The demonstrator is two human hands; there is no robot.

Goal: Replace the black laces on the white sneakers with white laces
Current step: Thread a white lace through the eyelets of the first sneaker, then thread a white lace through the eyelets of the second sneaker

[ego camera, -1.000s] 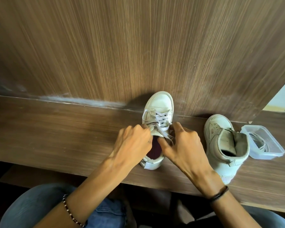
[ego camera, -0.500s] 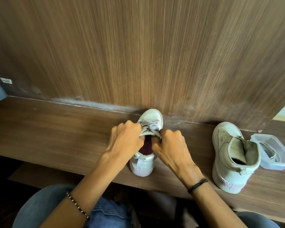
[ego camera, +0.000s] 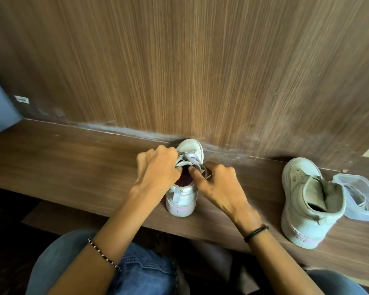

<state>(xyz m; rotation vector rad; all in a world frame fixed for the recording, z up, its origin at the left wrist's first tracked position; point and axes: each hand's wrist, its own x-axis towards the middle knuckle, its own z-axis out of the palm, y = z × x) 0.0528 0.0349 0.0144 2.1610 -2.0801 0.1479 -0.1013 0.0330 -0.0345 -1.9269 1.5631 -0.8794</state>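
Holding loose laces [ego camera: 359,199]: clear tub [ego camera: 362,217] beside unlaced sneaker [ego camera: 296,188].

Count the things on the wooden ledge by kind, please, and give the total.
Sneakers: 2, the laced sneaker and the unlaced sneaker
Laces: 2, the threaded lace and the spare lace
Clear container: 1
Total: 5

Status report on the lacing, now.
Left hand and right hand both pinch white lace on centre sneaker. Second sneaker unlaced, apart at right. Nothing in the way.
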